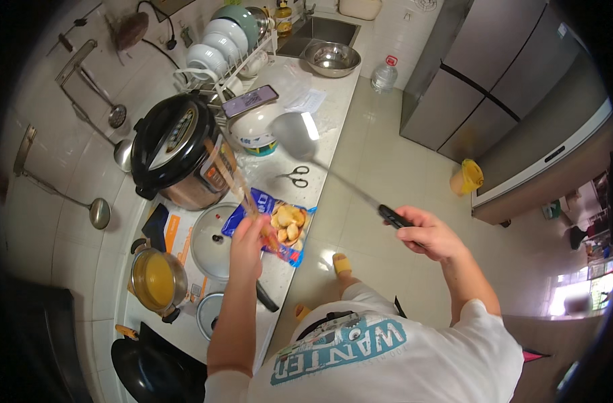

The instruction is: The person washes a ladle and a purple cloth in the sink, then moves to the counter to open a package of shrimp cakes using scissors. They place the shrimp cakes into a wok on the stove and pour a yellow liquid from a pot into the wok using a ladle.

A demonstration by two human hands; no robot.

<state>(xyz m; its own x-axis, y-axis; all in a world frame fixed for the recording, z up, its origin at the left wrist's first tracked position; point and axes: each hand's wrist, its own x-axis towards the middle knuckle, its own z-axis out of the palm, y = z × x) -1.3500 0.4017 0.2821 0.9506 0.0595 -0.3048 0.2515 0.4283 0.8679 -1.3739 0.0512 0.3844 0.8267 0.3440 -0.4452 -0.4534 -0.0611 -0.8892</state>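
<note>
My right hand point(430, 234) grips the black handle of a metal wok spatula point(354, 186), its broad blade raised toward the counter's far part. In my left hand point(247, 242) are wooden chopsticks point(231, 179), slightly blurred and pointing away from me. Just beyond and right of that hand, a blue plastic food bag point(289, 226) with pale yellow pieces pictured or showing lies at the counter edge. Beside my left wrist rests a large glass lid point(208, 252), partly hidden by the forearm. A smaller lid point(208, 305) lies nearer me.
An electric pressure cooker point(185, 151) stands against the tiled wall. Nearer are a pot of yellow liquid point(158, 279) and a black wok point(150, 367). Scissors point(297, 176), a phone point(250, 101) on a white bowl point(253, 126), a dish rack point(246, 63) and a steel basin point(332, 59) stand farther along.
</note>
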